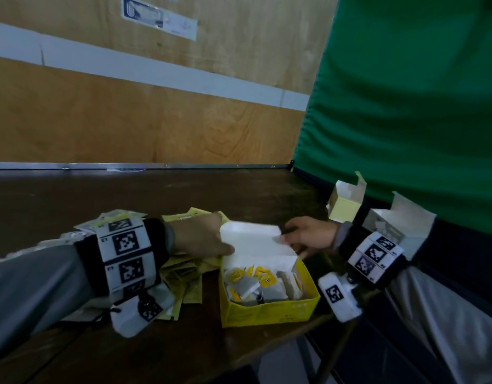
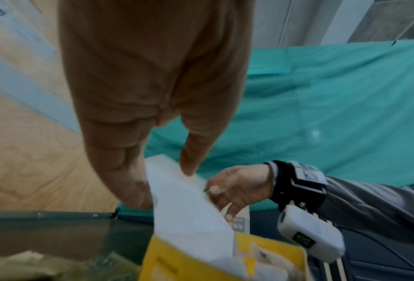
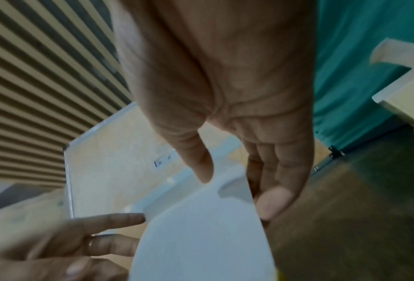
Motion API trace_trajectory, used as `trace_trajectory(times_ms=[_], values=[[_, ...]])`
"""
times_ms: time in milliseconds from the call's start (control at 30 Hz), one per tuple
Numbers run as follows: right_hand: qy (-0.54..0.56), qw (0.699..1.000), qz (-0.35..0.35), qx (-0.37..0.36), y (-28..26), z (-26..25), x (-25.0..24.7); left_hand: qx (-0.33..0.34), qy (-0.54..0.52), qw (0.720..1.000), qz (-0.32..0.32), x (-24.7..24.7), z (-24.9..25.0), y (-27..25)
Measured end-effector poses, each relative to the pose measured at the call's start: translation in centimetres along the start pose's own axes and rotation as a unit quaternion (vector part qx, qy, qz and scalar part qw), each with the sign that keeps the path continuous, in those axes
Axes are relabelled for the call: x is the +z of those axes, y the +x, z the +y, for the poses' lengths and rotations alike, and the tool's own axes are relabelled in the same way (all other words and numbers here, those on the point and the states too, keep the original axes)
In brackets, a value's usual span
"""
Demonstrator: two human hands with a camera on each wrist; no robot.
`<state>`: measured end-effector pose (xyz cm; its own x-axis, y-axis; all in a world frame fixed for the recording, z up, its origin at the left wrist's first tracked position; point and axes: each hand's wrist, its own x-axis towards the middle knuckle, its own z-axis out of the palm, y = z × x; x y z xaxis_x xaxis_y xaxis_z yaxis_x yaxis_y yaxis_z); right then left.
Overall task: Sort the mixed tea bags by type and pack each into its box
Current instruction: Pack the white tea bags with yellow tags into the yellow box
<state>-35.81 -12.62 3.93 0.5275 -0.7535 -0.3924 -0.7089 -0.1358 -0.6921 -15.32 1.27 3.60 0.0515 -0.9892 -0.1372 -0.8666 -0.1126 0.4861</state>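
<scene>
An open yellow box point(image 1: 269, 309) stands near the table's right edge, with several yellow-tagged tea bags point(image 1: 255, 284) inside. Its white-lined lid point(image 1: 255, 242) stands raised at the far side. My left hand point(image 1: 203, 239) pinches the lid's left edge, thumb in front and fingers behind, as the left wrist view shows point(image 2: 165, 187). My right hand point(image 1: 308, 234) pinches the lid's right edge, seen close in the right wrist view point(image 3: 238, 191). Loose yellow sachets point(image 1: 183, 273) lie left of the box under my left wrist. Green-and-white sachets point(image 1: 114, 220) lie farther left.
A pale yellow open box point(image 1: 343, 206) and a grey-white open box point(image 1: 397, 225) stand at the right by the green cloth point(image 1: 405, 106). The dark table point(image 1: 156, 189) ends just right of the yellow box. A wooden wall stands behind.
</scene>
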Motion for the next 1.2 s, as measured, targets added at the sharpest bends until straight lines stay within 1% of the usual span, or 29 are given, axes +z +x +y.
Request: trace_trajectory(times_ms=[33, 100, 133, 167, 200, 267, 333, 367, 433, 500, 533, 600, 733, 867, 967, 1033, 1100, 1133, 1200], values=[[0.047, 0.999, 0.014, -0.017, 0.0, 0.1, -0.5, 0.002, -0.038, 0.999, 0.022, -0.2, 0.2, 0.2], [0.133, 0.987, 0.072, -0.063, -0.9, 0.2, -1.8, 0.031, -0.127, 0.989, 0.067, -0.8, 0.8, 0.5], [0.155, 0.978, 0.103, -0.098, -1.8, 0.4, -2.5, 0.054, -0.16, 0.982, 0.079, -1.2, 1.1, 0.4], [0.145, 0.972, 0.123, -0.14, -2.9, 0.9, -3.1, 0.083, -0.173, 0.978, 0.081, -1.5, 1.6, 0.2], [0.11, 0.969, 0.127, -0.183, -4.2, 1.3, -3.5, 0.107, -0.157, 0.979, 0.074, -1.7, 1.8, -0.2], [0.018, 0.958, 0.118, -0.261, -6.5, 2.7, -3.6, 0.153, -0.071, 0.984, 0.057, -1.4, 2.0, -1.4], [-0.064, 0.946, 0.103, -0.301, -8.2, 4.2, -2.3, 0.202, 0.004, 0.977, 0.067, -0.2, 1.9, -2.6], [-0.108, 0.936, 0.11, -0.315, -8.6, 5.0, -1.6, 0.222, 0.029, 0.972, 0.069, 0.5, 1.7, -3.1], [-0.165, 0.922, 0.123, -0.327, -8.8, 6.2, -0.3, 0.243, 0.068, 0.965, 0.07, 1.9, 1.0, -3.3], [-0.173, 0.912, 0.137, -0.345, -8.7, 7.2, 0.4, 0.24, 0.074, 0.965, 0.071, 2.5, 0.5, -3.1], [-0.163, 0.912, 0.139, -0.349, -8.6, 7.6, 0.6, 0.238, 0.068, 0.966, 0.072, 2.6, 0.3, -3.0], [-0.136, 0.919, 0.137, -0.343, -8.3, 8.1, 0.9, 0.242, 0.058, 0.966, 0.073, 2.7, 0.2, -2.9], [-0.076, 0.937, 0.089, -0.33, -8.1, 8.5, 1.6, 0.251, 0.053, 0.962, 0.093, 2.7, -0.3, -2.9], [-0.083, 0.929, 0.087, -0.35, -8.4, 8.7, 1.9, 0.228, 0.048, 0.968, 0.097, 2.7, -0.3, -3.2], [-0.054, 0.935, 0.083, -0.34, -8.5, 8.5, 2.1, 0.225, 0.059, 0.969, 0.084, 2.8, -0.1, -3.3], [-0.086, 0.925, 0.107, -0.354, -8.4, 8.5, 2.3, 0.224, 0.069, 0.968, 0.087, 2.8, 0.0, -3.2], [-0.119, 0.908, 0.147, -0.375, -8.2, 8.6, 2.5, 0.227, 0.062, 0.968, 0.087, 2.7, 0.0, -3.0], [-0.11, 0.904, 0.159, -0.381, -8.0, 8.7, 2.4, 0.226, 0.06, 0.968, 0.085, 2.7, -0.1, -2.9], [-0.04, 0.91, 0.157, -0.382, -7.8, 8.8, 2.5, 0.224, 0.06, 0.969, 0.081, 2.8, -0.3, -2.8]])
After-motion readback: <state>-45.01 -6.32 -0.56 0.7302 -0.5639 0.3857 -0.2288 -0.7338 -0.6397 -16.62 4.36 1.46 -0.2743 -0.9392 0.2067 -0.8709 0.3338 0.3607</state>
